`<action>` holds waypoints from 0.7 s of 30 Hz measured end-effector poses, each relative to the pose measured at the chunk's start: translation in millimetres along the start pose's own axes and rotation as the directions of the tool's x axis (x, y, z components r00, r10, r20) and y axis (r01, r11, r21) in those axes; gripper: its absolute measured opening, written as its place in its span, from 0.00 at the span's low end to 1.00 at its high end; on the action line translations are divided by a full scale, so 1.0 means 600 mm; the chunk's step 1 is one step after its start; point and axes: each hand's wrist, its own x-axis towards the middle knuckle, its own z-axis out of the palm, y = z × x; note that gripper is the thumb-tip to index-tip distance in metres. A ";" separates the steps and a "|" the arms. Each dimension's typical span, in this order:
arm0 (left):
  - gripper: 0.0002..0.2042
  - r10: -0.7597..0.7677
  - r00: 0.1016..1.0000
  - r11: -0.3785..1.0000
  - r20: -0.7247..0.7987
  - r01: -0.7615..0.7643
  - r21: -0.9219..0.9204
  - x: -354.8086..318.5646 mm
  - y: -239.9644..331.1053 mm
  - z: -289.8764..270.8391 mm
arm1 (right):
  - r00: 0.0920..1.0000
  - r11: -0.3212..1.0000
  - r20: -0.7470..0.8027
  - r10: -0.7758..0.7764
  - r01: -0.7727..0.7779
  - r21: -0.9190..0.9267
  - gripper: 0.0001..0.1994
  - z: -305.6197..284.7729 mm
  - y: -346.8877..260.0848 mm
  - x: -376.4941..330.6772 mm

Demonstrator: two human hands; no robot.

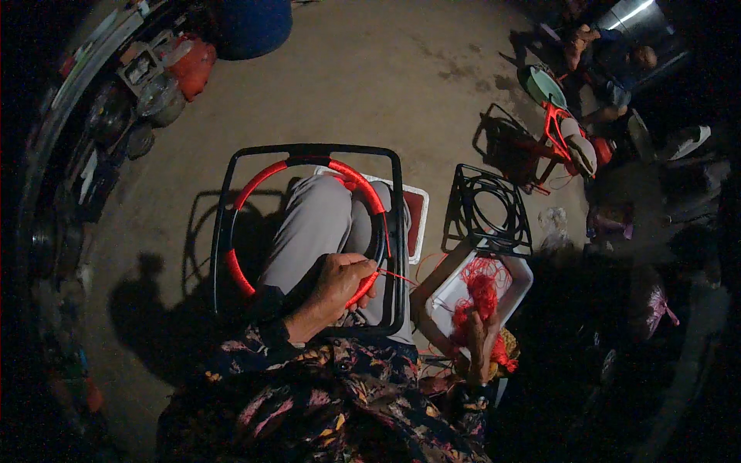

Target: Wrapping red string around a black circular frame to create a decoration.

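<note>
A black square frame [398, 201] with a round ring [247, 194] inside it rests over my lap. Red cord is wound around several stretches of the ring, with bare black parts between. My left hand [340, 287] is closed on the ring's lower right, thumb and fingers pinching it where red cord is wrapped. From there a thin red strand [397, 276] runs off to the right. To my right, a white basin [519, 289] holds tangled red cord [480, 282]. My right hand [482, 336] reaches into it, its fingers closed around a bunch of that cord.
Black frames with rings [491, 212] are stacked beyond the basin. A white-rimmed red tray [417, 220] lies by my knees. At the far right a person [606, 77] sits near a green basin [545, 86] and a red frame [553, 131]. A blue barrel [251, 27] stands at the back.
</note>
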 end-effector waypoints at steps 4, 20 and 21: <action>0.13 0.046 0.999 0.999 0.010 -0.046 0.018 0.000 -0.005 -0.005 | 0.988 1.000 0.153 0.018 -0.020 0.015 0.19 0.067 0.001 0.006; 0.11 -0.043 0.988 0.997 0.148 0.052 -0.055 0.019 -0.017 -0.015 | 0.916 0.997 0.394 -0.082 0.080 0.022 0.18 0.112 0.010 -0.008; 0.11 -0.040 0.986 0.997 0.160 0.049 -0.052 0.023 -0.022 -0.014 | 0.892 0.905 0.453 0.006 -0.197 0.376 0.19 0.094 0.070 0.016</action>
